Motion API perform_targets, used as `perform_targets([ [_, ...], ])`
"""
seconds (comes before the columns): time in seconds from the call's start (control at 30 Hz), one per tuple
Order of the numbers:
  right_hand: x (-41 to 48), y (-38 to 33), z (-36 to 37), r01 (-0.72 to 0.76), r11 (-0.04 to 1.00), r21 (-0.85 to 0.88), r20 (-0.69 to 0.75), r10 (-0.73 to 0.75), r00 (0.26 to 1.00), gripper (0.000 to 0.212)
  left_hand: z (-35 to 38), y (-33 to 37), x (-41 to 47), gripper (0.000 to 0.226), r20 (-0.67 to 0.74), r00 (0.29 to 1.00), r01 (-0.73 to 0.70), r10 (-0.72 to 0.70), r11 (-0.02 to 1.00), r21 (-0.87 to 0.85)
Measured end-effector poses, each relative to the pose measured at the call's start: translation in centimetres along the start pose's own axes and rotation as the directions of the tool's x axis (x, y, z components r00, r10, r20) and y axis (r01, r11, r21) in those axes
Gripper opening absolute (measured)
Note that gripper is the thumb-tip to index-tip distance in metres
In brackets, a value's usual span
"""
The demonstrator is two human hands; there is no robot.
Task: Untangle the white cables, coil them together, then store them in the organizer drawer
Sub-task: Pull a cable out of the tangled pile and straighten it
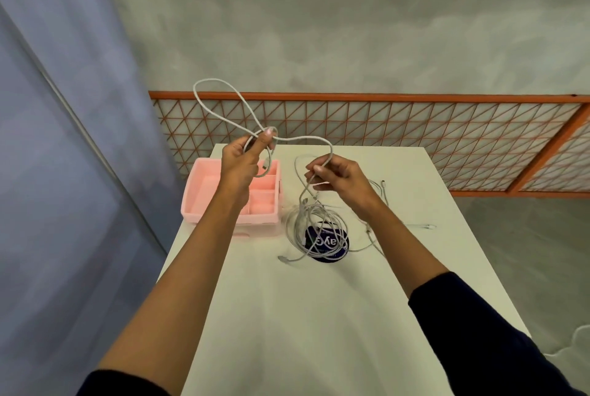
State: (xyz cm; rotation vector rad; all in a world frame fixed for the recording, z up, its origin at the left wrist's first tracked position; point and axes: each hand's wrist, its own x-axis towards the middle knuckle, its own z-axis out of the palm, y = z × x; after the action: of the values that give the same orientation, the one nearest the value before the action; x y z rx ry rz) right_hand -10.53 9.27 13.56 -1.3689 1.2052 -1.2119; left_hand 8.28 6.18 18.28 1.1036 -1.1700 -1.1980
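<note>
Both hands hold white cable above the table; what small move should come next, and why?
Probably the right hand should draw its white cable up out of the tangle, feeding it to the left hand, which grips a raised loop. The cable runs from that loop through the right pinch into that tangle on the table, so it is not yet free.

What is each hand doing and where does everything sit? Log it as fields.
left hand: grips cable, loop standing above
right hand: pinches same cable
tangle: on table, partly over dark disc
organizer: pink, left of tangle, top compartments hold no cables
progress: cables not yet coiled
</note>
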Motion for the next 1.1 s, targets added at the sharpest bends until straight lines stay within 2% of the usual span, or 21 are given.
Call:
perform_targets([
  [0.1, -1.0, -0.3, -1.5, -0.029, 0.996, -0.09, 0.088, 0.037, 0.995, 0.019, -0.4, -0.4, -0.4, 0.017, 0.002, 0.999, 0.049, -0.049, 0.996, 0.068],
  [0.2, -2.5, -0.1, -3.1, -0.131, 0.986, -0.105, 0.17, 0.148, 0.974, 0.02, -1.4, -1.2, -0.9, 0.019, 0.026, 0.998, 0.05, -0.054, 0.991, 0.127],
  [0.27, -3.3, 0.2, -4.3, -0.226, 0.942, -0.249, 0.25, 0.288, 0.924, 0.02, -2.2, -2.0, -1.3, 0.019, 0.072, 0.996, 0.032, -0.046, 0.982, 0.185],
  [0.33, -4.1, 1.5, -5.3, -0.312, 0.834, -0.455, 0.25, 0.456, 0.854, 0.019, -2.6, -3.1, -2.0, 0.016, 0.167, 0.984, 0.017, -0.062, 0.966, 0.257],
  [0.43, -5.7, 4.2, -6.5, -0.433, 0.612, -0.662, 0.059, 0.618, 0.784, 0.024, -3.0, -5.5, -3.1, 0.018, 0.303, 0.943, 0.027, -0.138, 0.939, 0.344],
  [0.53, -7.5, 6.8, -7.3, -0.544, 0.446, -0.711, -0.159, 0.652, 0.742, 0.028, -3.6, -7.8, -3.9, 0.021, 0.343, 0.918, 0.061, -0.2, 0.925, 0.375],
  [0.63, -9.5, 9.6, -7.7, -0.583, 0.296, -0.756, -0.299, 0.637, 0.711, 0.024, -4.3, -9.5, -4.6, 0.027, 0.221, 0.942, 0.14, -0.252, 0.895, 0.424],
  [0.7, -10.6, 11.7, -7.8, -0.659, 0.3, -0.69, -0.382, 0.623, 0.682, 0.026, -4.7, -10.5, -5.0, 0.035, 0.11, 0.946, 0.237, -0.303, 0.885, 0.4],
  [0.77, -11.3, 13.1, -7.6, -0.675, 0.285, -0.681, -0.407, 0.618, 0.672, 0.024, -5.0, -11.5, -5.5, 0.035, 0.059, 0.943, 0.295, -0.327, 0.907, 0.3],
  [0.83, -11.4, 13.9, -7.0, -0.669, 0.302, -0.679, -0.413, 0.596, 0.689, 0.026, -5.1, -12.1, -6.0, 0.032, 0.048, 0.935, 0.335, -0.351, 0.92, 0.203],
  [0.87, -11.4, 14.0, -6.5, -0.655, 0.352, -0.669, -0.389, 0.584, 0.712, 0.027, -5.0, -12.2, -6.3, 0.031, 0.054, 0.929, 0.355, -0.367, 0.921, 0.16],
  [0.93, -11.1, 13.7, -5.0, -0.546, 0.502, -0.671, -0.305, 0.484, 0.82, 0.034, -4.7, -12.5, -6.9, 0.031, 0.081, 0.914, 0.393, -0.399, 0.916, 0.078],
  [1.0, -10.4, 12.9, -2.6, -0.361, 0.629, -0.688, -0.215, 0.298, 0.93, 0.045, -4.3, -12.6, -7.5, 0.028, 0.132, 0.898, 0.426, -0.42, 0.905, -0.021],
  [1.03, -10.0, 12.2, -1.0, -0.259, 0.656, -0.709, -0.184, 0.182, 0.966, 0.048, -4.0, -12.7, -7.7, 0.025, 0.165, 0.892, 0.436, -0.421, 0.898, -0.066],
  [1.1, -9.2, 11.2, 2.2, -0.099, 0.625, -0.774, -0.147, -0.026, 0.989, 0.045, -3.5, -12.8, -8.1, 0.019, 0.222, 0.884, 0.439, -0.411, 0.894, -0.091],
])
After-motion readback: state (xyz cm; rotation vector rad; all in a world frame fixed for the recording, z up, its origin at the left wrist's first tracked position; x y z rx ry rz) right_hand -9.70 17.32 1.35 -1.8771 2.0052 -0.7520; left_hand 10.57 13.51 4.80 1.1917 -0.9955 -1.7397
